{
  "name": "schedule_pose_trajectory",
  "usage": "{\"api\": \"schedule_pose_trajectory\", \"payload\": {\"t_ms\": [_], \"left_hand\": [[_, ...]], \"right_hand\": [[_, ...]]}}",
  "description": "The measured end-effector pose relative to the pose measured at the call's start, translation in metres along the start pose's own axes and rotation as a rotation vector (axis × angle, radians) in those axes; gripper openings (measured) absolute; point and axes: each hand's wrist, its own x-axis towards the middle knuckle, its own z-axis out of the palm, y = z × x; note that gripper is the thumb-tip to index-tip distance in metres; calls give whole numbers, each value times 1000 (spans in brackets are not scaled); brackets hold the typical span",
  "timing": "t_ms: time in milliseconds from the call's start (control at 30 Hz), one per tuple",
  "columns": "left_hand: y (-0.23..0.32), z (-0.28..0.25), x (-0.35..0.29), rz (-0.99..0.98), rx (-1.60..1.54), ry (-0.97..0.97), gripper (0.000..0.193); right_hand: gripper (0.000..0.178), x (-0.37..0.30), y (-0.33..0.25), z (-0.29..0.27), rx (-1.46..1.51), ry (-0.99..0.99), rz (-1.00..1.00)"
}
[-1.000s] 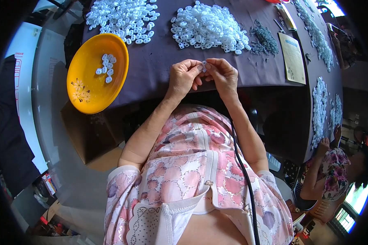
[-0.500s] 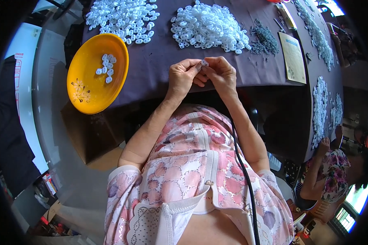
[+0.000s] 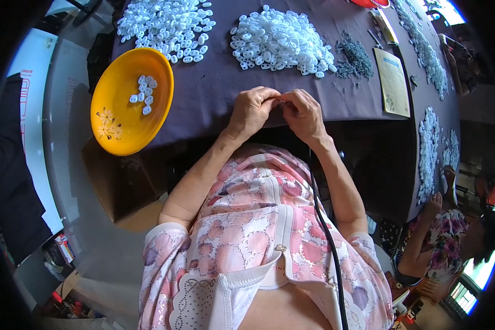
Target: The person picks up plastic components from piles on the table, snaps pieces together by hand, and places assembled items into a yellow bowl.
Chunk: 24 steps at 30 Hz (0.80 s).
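Note:
My left hand (image 3: 254,113) and my right hand (image 3: 303,114) meet fingertip to fingertip just over the near table edge. Both are closed in a pinch. The small white oval plastic piece seen between them half a second ago is now hidden behind the fingers. Beyond the hands lies a heap of similar white oval pieces (image 3: 280,41), each with dark holes. A second heap of white pieces (image 3: 168,25) is at the far left. To the left, a yellow oval bowl (image 3: 113,99) with a flower print holds several white pieces (image 3: 147,94).
Small dark grey-green bits (image 3: 355,56) lie right of the middle heap, beside a tan notebook (image 3: 392,82). A red container (image 3: 371,3) stands at the far edge. Another person (image 3: 445,242) sits at right near more white piles (image 3: 429,154). A black cable (image 3: 330,231) hangs down my front.
My hands have turned and shifted slightly, with the knuckles now covering the white piece that showed between the fingertips. The other person's hand and head have moved at the right.

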Motion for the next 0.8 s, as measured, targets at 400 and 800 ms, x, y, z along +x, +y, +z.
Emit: {"api": "schedule_pose_trajectory", "payload": {"t_ms": [400, 800], "left_hand": [[-4, 6, -5, 234, 150, 115, 11], [-5, 6, -7, 259, 206, 105, 8]], "right_hand": [[19, -9, 7, 7, 127, 116, -48], [18, -13, 9, 12, 102, 162, -73]]}}
